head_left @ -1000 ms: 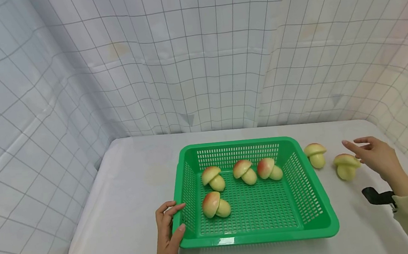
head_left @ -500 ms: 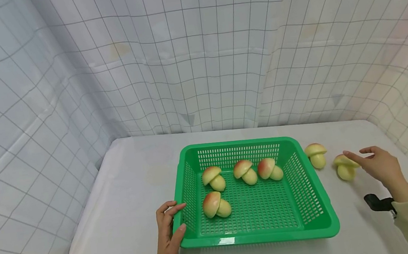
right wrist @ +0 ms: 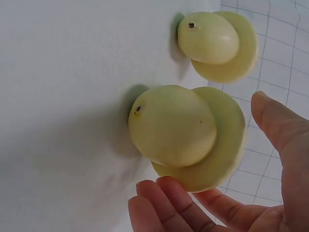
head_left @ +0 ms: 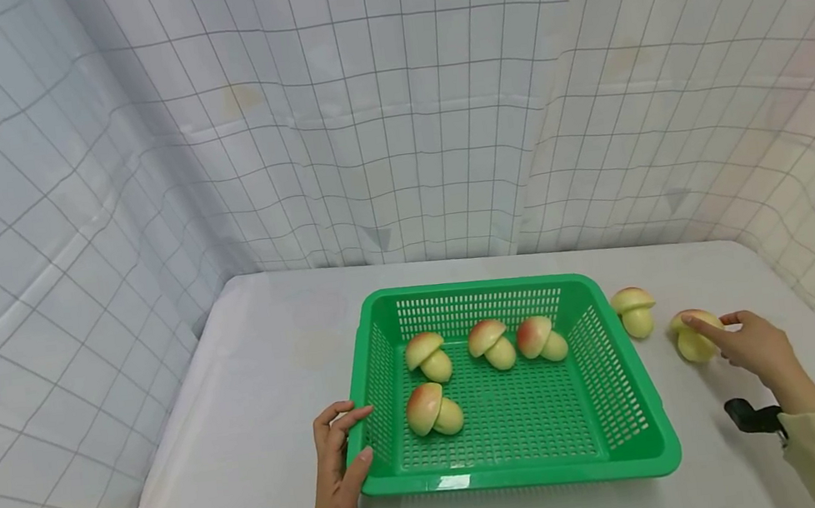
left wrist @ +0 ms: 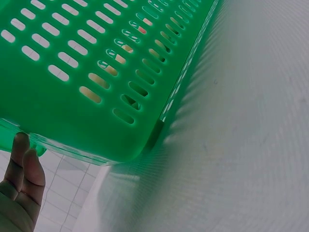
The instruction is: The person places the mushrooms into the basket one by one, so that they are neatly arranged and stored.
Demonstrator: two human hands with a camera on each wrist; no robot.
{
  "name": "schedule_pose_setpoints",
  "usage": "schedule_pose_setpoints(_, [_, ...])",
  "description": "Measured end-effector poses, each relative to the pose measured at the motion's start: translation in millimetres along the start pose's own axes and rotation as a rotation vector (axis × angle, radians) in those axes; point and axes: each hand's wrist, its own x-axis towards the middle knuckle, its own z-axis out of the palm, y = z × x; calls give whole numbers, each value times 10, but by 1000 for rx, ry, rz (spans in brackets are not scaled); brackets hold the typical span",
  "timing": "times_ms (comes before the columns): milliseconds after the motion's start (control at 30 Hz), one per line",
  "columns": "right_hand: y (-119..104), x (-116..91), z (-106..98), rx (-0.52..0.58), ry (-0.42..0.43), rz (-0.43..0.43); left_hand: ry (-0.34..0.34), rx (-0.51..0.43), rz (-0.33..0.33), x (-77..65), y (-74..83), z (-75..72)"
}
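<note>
My left hand (head_left: 335,480) holds the left rim of a green plastic basket (head_left: 519,478), its thumb and fingers at the edge. In the left wrist view, fingertips (left wrist: 21,145) meet the rim beside the slotted wall. Over on the right, my right hand (head_left: 753,344) is around the cap of a toy mushroom (head_left: 696,348) that stands on the table. From the right wrist view, the fingers (right wrist: 169,203) lie close under the cap, while the thumb (right wrist: 273,113) is apart from it. Another toy mushroom (head_left: 636,313) stands between that one and the basket.
Several toy mushrooms with reddish caps, such as this front one (head_left: 433,410), lie inside the basket. A white cloth covers the table (head_left: 261,363). Grid-patterned curtains (head_left: 392,121) rise behind and at both sides.
My right hand has come down and slightly left onto the nearer mushroom's cap, thumb now over it in the head view. The left hand stays at the basket's rim.
</note>
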Motion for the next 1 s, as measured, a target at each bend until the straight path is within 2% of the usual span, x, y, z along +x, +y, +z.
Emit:
schedule_pose_setpoints(300, [18, 10, 73, 61, 2, 44, -10, 10, -14, -5, -15, -10])
schedule_pose_setpoints(667, [32, 11, 156, 128, 42, 56, -12, -1, -20, 0, 22, -12])
schedule_pose_setpoints(1000, [53, 5, 198, 186, 55, 69, -13, -5, 13, -3, 15, -4])
